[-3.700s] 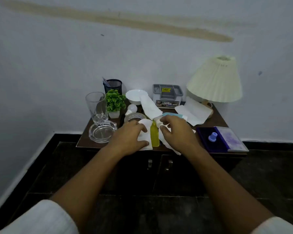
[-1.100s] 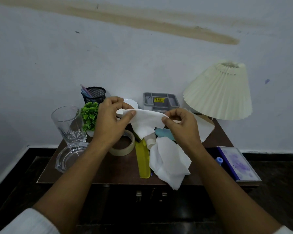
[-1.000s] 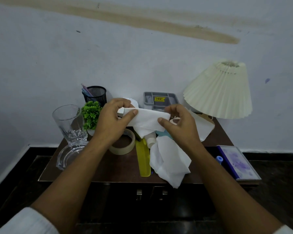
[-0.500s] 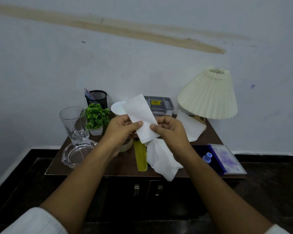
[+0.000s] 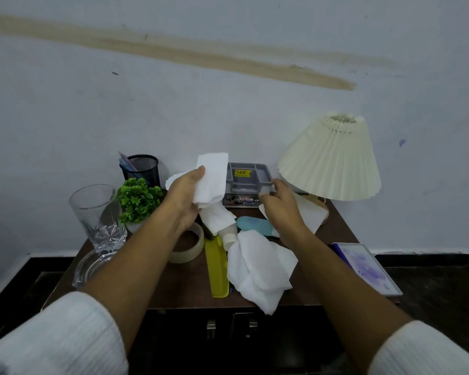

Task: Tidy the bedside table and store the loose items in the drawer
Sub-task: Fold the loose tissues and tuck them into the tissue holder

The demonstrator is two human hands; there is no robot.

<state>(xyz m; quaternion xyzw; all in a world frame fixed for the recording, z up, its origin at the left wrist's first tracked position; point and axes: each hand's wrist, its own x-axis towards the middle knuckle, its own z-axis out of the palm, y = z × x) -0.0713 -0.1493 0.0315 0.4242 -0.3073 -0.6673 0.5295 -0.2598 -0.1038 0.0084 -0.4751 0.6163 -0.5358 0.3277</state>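
Your left hand point(image 5: 186, 196) grips a folded tissue point(image 5: 211, 180); your right hand point(image 5: 279, 205) hangs loose, a crumpled tissue point(image 5: 257, 269), comb point(image 5: 217, 269) and tape roll point(image 5: 190, 246) just below.

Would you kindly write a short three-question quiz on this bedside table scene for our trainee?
1. True or false: the left hand grips a folded tissue.
2. Which lies between the tape roll and the crumpled tissue? A) comb B) glass C) lamp
3. Fill in: the right hand hangs open in front of the grey ____.

Key: 1 true; 2 A; 3 organiser.
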